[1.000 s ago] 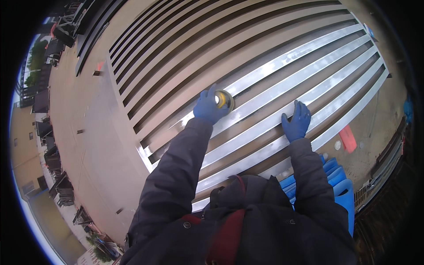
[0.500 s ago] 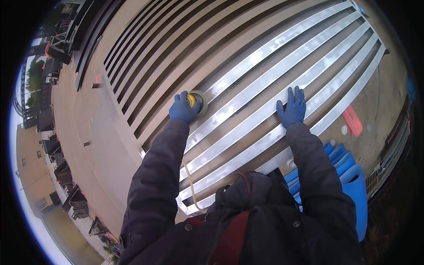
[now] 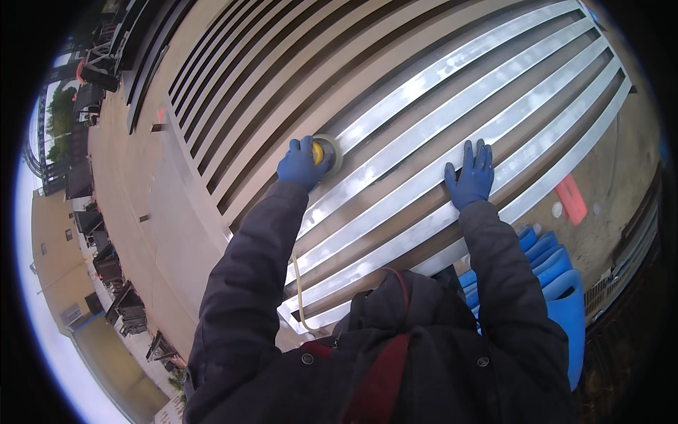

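Note:
My left hand, in a blue glove, is closed around a round power sander with a yellow top. The sander's pad rests at the near left part of a shiny, bare-metal slat of a large slatted metal panel. My fingers partly cover the tool's body. Farther right, my right hand, also gloved in blue, lies flat across another shiny slat with its fingers spread. It holds nothing. A pale hose runs below my left forearm toward my body.
Tan-brown slats with dark gaps fill the far left of the panel. Blue plastic pieces stand by my right forearm, with a red block on the ground beyond. Long dark beams lie at the far left.
The view has shifted slightly, so the panel sits a little farther right. My left hand has turned slightly over the sander, covering more of its yellow top. My right hand stays on its slat.

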A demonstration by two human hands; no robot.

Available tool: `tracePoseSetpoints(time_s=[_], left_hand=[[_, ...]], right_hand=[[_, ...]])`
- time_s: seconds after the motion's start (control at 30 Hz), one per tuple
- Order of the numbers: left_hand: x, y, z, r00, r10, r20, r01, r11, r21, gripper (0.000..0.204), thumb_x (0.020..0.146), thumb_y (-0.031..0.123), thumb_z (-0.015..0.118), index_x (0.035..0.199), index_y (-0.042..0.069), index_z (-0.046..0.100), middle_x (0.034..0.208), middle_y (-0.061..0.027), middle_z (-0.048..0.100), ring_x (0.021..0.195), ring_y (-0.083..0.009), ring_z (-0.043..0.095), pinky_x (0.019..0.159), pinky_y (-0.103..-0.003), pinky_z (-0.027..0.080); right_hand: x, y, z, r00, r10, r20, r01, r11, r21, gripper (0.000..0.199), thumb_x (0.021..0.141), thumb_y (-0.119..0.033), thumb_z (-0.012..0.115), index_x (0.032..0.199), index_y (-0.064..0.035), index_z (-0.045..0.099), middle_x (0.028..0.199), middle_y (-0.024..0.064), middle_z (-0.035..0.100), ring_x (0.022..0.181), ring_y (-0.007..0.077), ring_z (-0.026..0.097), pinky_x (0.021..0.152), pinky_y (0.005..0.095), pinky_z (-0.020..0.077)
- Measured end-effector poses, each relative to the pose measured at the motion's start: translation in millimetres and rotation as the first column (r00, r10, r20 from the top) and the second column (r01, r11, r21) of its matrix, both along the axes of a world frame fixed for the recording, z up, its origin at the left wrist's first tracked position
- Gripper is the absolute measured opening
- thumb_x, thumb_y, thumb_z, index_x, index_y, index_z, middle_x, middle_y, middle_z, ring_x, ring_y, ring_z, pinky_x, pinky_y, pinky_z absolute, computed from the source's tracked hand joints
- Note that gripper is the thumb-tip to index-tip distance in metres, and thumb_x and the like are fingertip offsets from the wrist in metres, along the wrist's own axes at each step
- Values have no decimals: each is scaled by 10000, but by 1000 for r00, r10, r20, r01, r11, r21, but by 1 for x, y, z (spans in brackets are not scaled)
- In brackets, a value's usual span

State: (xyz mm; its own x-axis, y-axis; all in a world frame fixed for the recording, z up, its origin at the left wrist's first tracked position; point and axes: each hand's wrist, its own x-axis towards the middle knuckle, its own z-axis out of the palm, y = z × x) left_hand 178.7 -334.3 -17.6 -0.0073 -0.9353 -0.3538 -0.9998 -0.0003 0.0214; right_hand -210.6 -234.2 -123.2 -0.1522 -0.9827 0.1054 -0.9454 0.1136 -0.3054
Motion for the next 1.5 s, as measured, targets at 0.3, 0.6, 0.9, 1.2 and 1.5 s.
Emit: tracePoseSetpoints(time_s=[0.3,0.6,0.9,1.2,1.5], left_hand=[[-27,-21,-9,995,-76,-61,75,997,-20,640,925,551,715,1341,101,532,1231,-211,581,1038,-409,713,860,-516,589],[4,-1,5,999,35,1,-35,999,41,701,910,563,729,1397,111,508,1241,-215,579,1028,-414,719,842,-519,595],[-8,-3,8,993,116,16,-117,990,74,687,907,567,732,1363,99,521,1248,-223,577,1002,-422,726,824,-523,598],[-21,-20,-7,996,86,-27,-84,994,72,709,881,560,763,1366,110,508,1276,-220,569,1047,-425,717,861,-521,597],[-22,-16,-4,998,70,-5,-70,995,71,711,893,579,742,1353,93,500,1258,-223,566,995,-426,728,840,-515,600]], right_hand=[[0,-1,7,1000,10,27,-9,1000,-30,747,947,-445,661,1554,-55,470,1610,275,377,1509,481,333,1152,612,380],[4,-1,8,999,-9,-34,9,1000,12,750,950,-450,655,1561,-60,463,1613,276,375,1518,476,322,1151,612,381],[3,-2,8,1000,-7,-27,7,1000,6,758,940,-448,664,1563,-66,463,1618,273,370,1518,468,328,1155,598,382],[2,-2,8,1000,12,-26,-12,1000,-6,754,937,-446,660,1554,-54,476,1604,285,384,1507,479,337,1156,602,378],[5,-2,10,999,-12,-47,12,1000,-13,757,936,-451,659,1553,-55,473,1603,275,390,1507,479,335,1143,614,387]])
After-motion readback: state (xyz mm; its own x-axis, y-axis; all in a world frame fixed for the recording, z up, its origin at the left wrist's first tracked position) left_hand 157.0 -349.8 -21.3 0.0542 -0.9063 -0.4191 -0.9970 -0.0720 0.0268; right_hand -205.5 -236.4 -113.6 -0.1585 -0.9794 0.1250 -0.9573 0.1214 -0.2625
